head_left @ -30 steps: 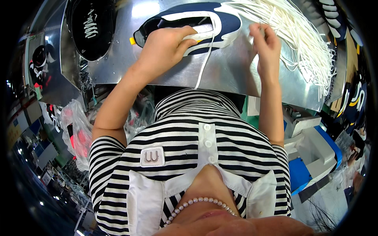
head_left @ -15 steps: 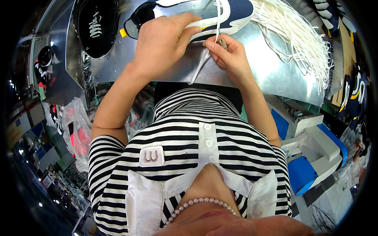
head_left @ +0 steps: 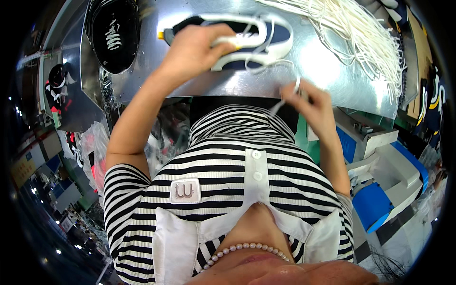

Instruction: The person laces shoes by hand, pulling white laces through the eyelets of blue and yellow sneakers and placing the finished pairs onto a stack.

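Note:
A navy and white shoe upper [head_left: 283, 34] with yellow touches lies on its side on the metal table [head_left: 237, 85]. My left hand [head_left: 192, 51] grips its near side, thumb and fingers pinched on the edge by the eyelets. A thin white shoelace [head_left: 254, 70] runs loosely over the upper and loops past its near edge. By the table's front edge, my right hand [head_left: 311, 102] is closed on a stretch of this lace, whose end hangs toward my body. Motion blurs the right fingertips, and whether they hold anything else is hidden.
A big bundle of white laces [head_left: 356, 45] covers the table's right side. At the left lies a black shoe-shaped piece [head_left: 113, 40] with white markings. A white and blue machine [head_left: 389, 175] stands below right; clear plastic bags [head_left: 93, 147] hang below left.
My right hand has moved away from the upper, toward me and to the right, drawing the lace along. The small grey tool formerly in it no longer shows. The upper has shifted slightly nearer.

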